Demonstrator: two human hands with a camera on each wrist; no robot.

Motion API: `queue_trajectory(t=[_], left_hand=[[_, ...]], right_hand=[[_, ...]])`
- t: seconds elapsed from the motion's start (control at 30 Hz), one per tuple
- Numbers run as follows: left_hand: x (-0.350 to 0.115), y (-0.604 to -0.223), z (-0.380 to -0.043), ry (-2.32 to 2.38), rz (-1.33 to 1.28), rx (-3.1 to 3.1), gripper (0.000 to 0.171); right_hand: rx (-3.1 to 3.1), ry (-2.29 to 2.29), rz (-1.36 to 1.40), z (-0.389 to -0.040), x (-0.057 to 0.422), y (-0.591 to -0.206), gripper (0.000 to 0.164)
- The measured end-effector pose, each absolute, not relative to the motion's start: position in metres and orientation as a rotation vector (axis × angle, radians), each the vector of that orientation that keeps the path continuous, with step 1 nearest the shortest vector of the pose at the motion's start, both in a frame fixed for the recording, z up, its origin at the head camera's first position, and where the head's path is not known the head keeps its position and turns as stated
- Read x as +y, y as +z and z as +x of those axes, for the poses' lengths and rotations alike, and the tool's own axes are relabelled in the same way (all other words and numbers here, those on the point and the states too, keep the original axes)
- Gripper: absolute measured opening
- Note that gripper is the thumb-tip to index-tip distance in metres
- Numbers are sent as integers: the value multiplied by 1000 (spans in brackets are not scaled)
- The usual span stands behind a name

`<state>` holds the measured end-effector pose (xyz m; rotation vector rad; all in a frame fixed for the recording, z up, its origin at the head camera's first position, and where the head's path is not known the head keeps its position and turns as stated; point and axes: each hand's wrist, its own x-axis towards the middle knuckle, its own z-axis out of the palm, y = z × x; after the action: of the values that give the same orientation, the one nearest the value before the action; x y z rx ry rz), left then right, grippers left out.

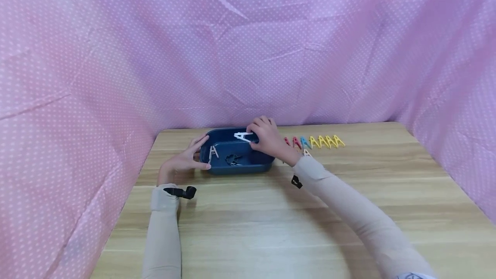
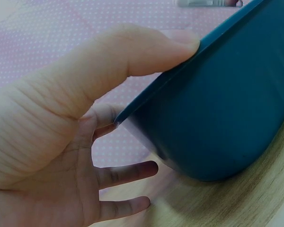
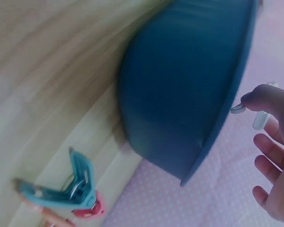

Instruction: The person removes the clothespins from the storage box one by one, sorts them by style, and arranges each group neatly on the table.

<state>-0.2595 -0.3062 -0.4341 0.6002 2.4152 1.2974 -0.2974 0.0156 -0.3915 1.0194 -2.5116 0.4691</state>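
A dark blue basin [image 1: 248, 167] stands on the wooden table [image 1: 271, 227]. My left hand [image 1: 201, 153] lies against its left end with the fingers straight; the thumb [image 2: 151, 47] rests on the rim of the basin [image 2: 227, 118]. My right hand [image 1: 253, 139] is over the far rim and pinches a white clothespin [image 1: 242, 136]. In the right wrist view the fingertips [image 3: 253, 97] hold that white clothespin [image 3: 237, 109] at the rim of the basin [image 3: 180, 94]. A second white clothespin [image 1: 213, 152] sits clipped on the left rim.
A small dark object [image 1: 232, 159] lies inside the basin. A row of several red, blue and yellow clothespins [image 1: 317, 142] lies to the right of it; a teal clothespin [image 3: 75, 184] and a red one [image 3: 92, 210] show nearest. Pink dotted cloth [image 1: 248, 55] walls the table on three sides.
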Motion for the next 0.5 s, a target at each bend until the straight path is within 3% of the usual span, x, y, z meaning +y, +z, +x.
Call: queue_trajectory(t=[0.5], left_hand=[[-305, -433, -257, 1269, 589, 2439, 103]], right_hand=[[-2481, 709, 801, -279, 88, -379, 33]])
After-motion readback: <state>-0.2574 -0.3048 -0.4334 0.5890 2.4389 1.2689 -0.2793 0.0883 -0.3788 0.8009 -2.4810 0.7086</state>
